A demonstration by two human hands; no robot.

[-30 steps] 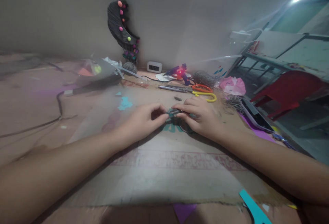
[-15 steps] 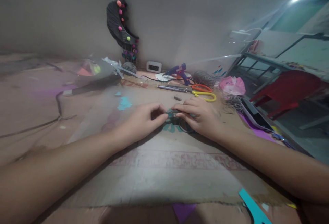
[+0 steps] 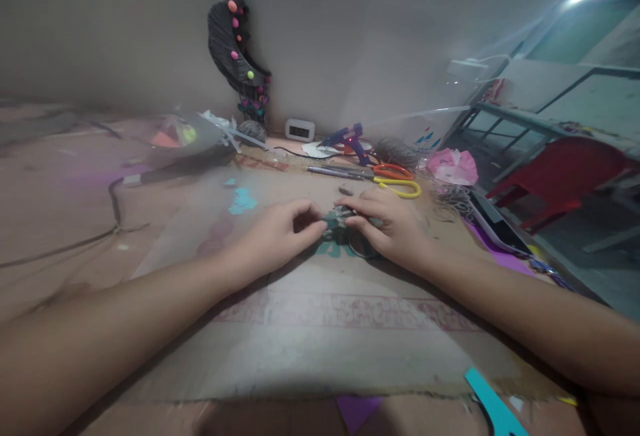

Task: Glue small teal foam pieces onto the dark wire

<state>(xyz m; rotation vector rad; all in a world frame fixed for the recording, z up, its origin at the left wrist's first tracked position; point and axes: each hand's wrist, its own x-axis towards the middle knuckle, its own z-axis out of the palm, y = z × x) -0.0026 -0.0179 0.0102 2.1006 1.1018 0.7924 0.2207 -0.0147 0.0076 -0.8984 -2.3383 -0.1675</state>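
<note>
Between both hands, over a cardboard sheet (image 3: pixel 300 349), is a small dark greenish piece (image 3: pixel 336 225); its kind is too blurred to make out. My left hand (image 3: pixel 287 233) pinches its left side between thumb and fingertips. My right hand (image 3: pixel 387 226) has thumb and forefinger at its right side, closed near a small dark bit. A thin ring-like loop (image 3: pixel 357 246) shows below the right thumb. Just beyond the fingers lies a small grey pebble-like lump (image 3: pixel 345 190). Teal scraps (image 3: pixel 243 201) rest on the cardboard to the left.
Behind the hands lie scissors (image 3: pixel 395 171) with orange and yellow handles, a purple glue gun (image 3: pixel 350 139), a small digital clock (image 3: pixel 299 131) and grey yarn (image 3: pixel 395 153). A phone (image 3: pixel 500 223) and pink bag (image 3: pixel 453 166) are at right. A dark crescent ornament (image 3: pixel 225 43) hangs on the wall.
My right thumb and forefinger have parted slightly, and more of the small greenish piece shows between the hands. My left hand stays in place.
</note>
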